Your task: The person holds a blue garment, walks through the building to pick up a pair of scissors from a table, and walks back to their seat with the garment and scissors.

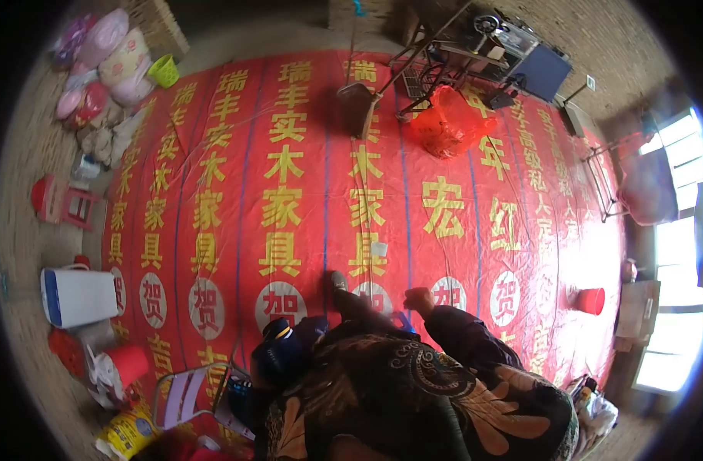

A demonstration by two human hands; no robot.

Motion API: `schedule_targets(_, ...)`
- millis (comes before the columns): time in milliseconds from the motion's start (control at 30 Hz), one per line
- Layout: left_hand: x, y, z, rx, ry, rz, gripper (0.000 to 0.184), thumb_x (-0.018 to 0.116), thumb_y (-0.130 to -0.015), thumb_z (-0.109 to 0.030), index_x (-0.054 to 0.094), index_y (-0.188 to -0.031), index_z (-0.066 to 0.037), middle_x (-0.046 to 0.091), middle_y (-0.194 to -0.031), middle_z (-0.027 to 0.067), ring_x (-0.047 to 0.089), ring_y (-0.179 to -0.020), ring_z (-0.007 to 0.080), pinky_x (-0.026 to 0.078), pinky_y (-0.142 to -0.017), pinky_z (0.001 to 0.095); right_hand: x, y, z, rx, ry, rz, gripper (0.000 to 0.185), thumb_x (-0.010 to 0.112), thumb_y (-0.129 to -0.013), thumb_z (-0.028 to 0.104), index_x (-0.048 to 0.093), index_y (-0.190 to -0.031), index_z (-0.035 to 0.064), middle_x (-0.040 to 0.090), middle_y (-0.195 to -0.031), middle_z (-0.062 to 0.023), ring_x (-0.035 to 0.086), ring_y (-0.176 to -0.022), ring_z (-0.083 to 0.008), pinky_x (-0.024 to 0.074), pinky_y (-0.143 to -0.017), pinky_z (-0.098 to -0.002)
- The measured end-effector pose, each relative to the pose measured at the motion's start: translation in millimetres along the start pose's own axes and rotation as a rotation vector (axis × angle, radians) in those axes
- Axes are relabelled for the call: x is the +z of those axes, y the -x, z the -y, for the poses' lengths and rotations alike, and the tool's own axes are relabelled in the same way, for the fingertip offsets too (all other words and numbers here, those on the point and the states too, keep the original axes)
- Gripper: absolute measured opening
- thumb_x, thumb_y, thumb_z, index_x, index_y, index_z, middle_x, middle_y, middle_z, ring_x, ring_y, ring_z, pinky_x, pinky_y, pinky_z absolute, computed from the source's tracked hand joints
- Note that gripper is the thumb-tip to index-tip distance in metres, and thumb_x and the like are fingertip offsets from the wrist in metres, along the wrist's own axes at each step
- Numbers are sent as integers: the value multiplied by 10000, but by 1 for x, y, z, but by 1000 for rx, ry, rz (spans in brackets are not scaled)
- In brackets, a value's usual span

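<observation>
My right hand (420,301) hangs in front of my body at the end of a dark sleeve (470,338), its fingers curled in. Nothing shows sticking out of it. My left hand does not show. On that side a dark blue item with a yellow and white stripe (278,342) sits against my body; its kind is unclear. A patterned dark garment (413,384) covers my front. One shoe (337,281) is on the red printed sheet (305,215) that covers the floor. A small pale scrap (379,249) lies ahead of it.
A long-handled dustpan (357,107) stands ahead, near a red plastic bag (450,123) and a sewing machine (513,46). Left are a red stool (78,207), a white box (78,298) and a folding chair (190,396). Right is a red bucket (591,300).
</observation>
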State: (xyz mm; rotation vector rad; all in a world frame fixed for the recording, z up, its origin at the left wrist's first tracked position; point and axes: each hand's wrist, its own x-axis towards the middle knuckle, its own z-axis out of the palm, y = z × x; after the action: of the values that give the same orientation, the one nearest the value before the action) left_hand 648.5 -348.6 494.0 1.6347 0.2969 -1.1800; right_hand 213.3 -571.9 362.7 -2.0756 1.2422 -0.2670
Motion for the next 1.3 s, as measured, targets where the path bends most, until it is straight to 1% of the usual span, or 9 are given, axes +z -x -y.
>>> schedule_targets(200,111,-29,-91,215,-134,148,430,487,-813,-19,543,-1239,-12,616,-1124,99,614,-931,161,473,-841,276,6,19,-16,-133,193,-168,268,700,-712,254,499,-625,101,487,-563,-69,553,-521,-232,408,-464,-375)
schedule_targets(400,215,-33,-217,592,-160,257,446,484,-803,-6,540,-1246,-11,614,-1132,99,613,-930,155,472,-838,269,-41,-13,47,716,-1027,-151,288,621,-889,274,649,-866,-11,642,-782,-89,621,-695,-146,489,-626,-277)
schedule_targets(533,259,-32,-288,775,-137,279,457,482,-797,2,538,-1251,-11,612,-1137,99,613,-930,151,472,-837,264,-89,-119,90,411,-790,-228,293,599,-915,239,643,-1000,-38,637,-760,-57,594,-710,-106,487,-636,-266)
schedule_targets(600,273,-36,-316,835,-125,268,463,481,-794,7,537,-1253,-10,611,-1139,99,613,-930,149,471,-836,262,-112,-189,99,-333,62,-285,376,700,-827,269,617,-1159,114,664,-863,-167,657,-759,-253,503,-612,-321)
schedule_targets(667,279,-43,-335,862,-105,224,469,480,-791,11,536,-1255,-10,611,-1142,99,612,-930,147,471,-835,260,-152,-259,156,165,-403,-141,466,751,-766,289,614,-1162,86,670,-927,-160,662,-785,-286,508,-624,-356)
schedule_targets(933,316,-103,-404,821,-72,54,491,476,-778,29,532,-1265,-8,607,-1152,98,611,-929,139,470,-832,251,-229,-497,301,-811,6,-417,537,712,-772,387,577,-1202,95,665,-896,-143,657,-819,-296,527,-696,-397)
schedule_targets(1100,367,-129,-461,845,-74,44,506,473,-770,40,530,-1270,-7,605,-1158,98,611,-928,134,469,-829,245,-196,-585,294,-42,-434,282,326,659,-821,363,666,-1013,100,658,-745,-154,666,-719,-285,497,-631,-360)
schedule_targets(1167,391,-137,-488,882,-72,42,512,472,-767,44,529,-1273,-7,605,-1160,98,611,-928,132,469,-829,243,-180,-612,257,-143,-523,20,253,578,-874,313,681,-834,85,635,-628,-107,652,-618,-275,506,-575,-368)
schedule_targets(1300,445,-156,-549,982,-63,35,523,470,-760,53,527,-1277,-6,603,-1165,98,610,-928,128,468,-827,238,-234,-638,223,-92,-488,75,303,564,-898,341,684,-848,68,669,-691,-103,661,-638,-217,493,-570,-350)
